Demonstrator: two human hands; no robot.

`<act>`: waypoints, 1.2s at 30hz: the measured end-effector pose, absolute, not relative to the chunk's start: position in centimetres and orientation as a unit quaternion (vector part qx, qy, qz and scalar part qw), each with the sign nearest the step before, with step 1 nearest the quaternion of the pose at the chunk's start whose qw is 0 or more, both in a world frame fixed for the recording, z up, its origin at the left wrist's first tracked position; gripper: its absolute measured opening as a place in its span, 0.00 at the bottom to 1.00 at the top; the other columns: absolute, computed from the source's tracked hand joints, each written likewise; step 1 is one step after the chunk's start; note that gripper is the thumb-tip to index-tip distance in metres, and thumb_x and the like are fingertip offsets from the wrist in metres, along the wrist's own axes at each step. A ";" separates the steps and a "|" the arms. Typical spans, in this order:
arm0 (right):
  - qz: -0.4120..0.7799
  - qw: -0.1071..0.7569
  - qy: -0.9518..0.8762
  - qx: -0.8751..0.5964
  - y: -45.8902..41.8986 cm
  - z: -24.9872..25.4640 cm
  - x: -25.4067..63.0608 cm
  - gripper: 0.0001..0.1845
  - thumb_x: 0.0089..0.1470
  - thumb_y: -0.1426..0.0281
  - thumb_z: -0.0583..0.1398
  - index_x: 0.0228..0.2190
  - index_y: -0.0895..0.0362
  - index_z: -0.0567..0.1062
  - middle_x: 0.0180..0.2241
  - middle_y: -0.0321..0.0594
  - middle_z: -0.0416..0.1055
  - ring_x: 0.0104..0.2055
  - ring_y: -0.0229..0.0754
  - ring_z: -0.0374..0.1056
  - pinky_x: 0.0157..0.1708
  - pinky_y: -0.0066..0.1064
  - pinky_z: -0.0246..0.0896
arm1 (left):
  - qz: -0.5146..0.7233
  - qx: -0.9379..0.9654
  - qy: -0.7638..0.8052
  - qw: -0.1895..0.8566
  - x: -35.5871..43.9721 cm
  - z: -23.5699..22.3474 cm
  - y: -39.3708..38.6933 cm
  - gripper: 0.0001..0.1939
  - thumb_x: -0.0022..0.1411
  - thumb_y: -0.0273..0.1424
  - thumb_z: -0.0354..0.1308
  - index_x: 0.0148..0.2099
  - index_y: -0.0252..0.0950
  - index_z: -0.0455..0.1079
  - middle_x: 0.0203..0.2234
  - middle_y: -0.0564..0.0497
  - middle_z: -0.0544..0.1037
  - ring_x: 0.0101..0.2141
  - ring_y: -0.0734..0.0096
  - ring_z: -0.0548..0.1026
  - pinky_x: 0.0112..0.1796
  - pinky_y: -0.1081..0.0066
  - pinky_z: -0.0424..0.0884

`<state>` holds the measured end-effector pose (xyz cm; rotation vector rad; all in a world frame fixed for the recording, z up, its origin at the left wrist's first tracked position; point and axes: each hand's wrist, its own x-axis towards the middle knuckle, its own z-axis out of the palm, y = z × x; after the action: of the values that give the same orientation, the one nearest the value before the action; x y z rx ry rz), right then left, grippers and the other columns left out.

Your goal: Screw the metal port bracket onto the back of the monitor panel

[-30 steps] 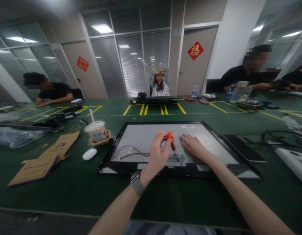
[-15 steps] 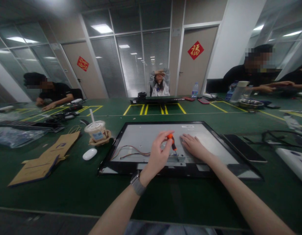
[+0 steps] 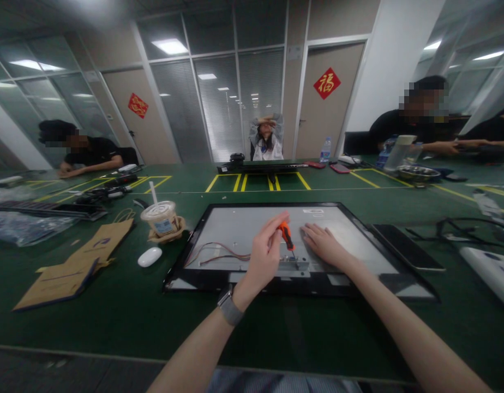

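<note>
My left hand (image 3: 265,252), with a watch on its wrist, has its fingers closed together against the handle of an orange and black screwdriver (image 3: 287,237). The screwdriver leans slightly, its shaft pointing down at a small metal bracket (image 3: 301,266). That bracket lies along the near side of a flat display panel (image 3: 235,226) with a grey back and black frame. My right hand (image 3: 323,244) rests flat on the panel to the right of the screwdriver, its fingers stretched out. Thin coloured wires (image 3: 219,245) run leftward across the panel from near the bracket.
Left of the panel are a lidded drink cup (image 3: 160,218), a white mouse (image 3: 149,257) and paper bags (image 3: 88,248). A black phone-like slab (image 3: 407,248) and a white device (image 3: 487,273) lie right. Other people sit around the green table (image 3: 113,327).
My left fingers have straightened and shifted along the screwdriver handle, which has turned a little. My right hand stays in place on the panel.
</note>
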<state>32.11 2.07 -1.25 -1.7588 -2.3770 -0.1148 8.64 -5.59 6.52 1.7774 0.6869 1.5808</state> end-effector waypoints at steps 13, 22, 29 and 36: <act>-0.045 0.087 -0.799 -0.593 2.5 -1.7 32.2 0.27 0.67 0.67 0.46 0.63 0.54 0.67 0.67 0.52 0.61 0.68 0.56 0.56 0.63 0.59 0.53 | 0.599 0.700 0.261 0.290 8.6 6.8 -5.7 0.17 0.73 0.29 0.50 0.59 0.38 0.71 0.49 0.44 0.76 0.47 0.67 0.76 0.50 0.64 0.73; -0.038 0.088 -0.797 -0.596 2.5 -1.6 32.2 0.27 0.68 0.67 0.45 0.64 0.53 0.67 0.67 0.51 0.61 0.68 0.56 0.57 0.63 0.59 0.52 | 0.605 0.701 0.295 0.238 8.4 6.8 -5.9 0.15 0.73 0.33 0.52 0.54 0.40 0.76 0.48 0.45 0.73 0.46 0.66 0.74 0.49 0.64 0.72; -0.049 0.093 -0.797 -0.595 2.4 -1.7 32.1 0.27 0.67 0.67 0.46 0.64 0.53 0.67 0.67 0.51 0.61 0.68 0.56 0.57 0.63 0.59 0.53 | 0.626 0.694 0.278 0.222 8.6 6.8 -5.9 0.11 0.69 0.33 0.59 0.50 0.39 0.78 0.36 0.49 0.75 0.37 0.70 0.74 0.41 0.67 0.73; -0.048 0.086 -0.797 -0.597 2.5 -1.8 32.2 0.27 0.68 0.66 0.45 0.63 0.53 0.67 0.67 0.50 0.61 0.68 0.55 0.57 0.62 0.58 0.53 | 0.635 0.676 0.307 0.214 8.4 6.5 -5.5 0.10 0.67 0.35 0.61 0.48 0.40 0.79 0.37 0.50 0.69 0.37 0.71 0.72 0.42 0.67 0.73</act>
<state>32.23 2.50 -1.75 -1.7780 -2.3741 -0.1423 8.44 -5.54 6.54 1.8749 0.8527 1.7602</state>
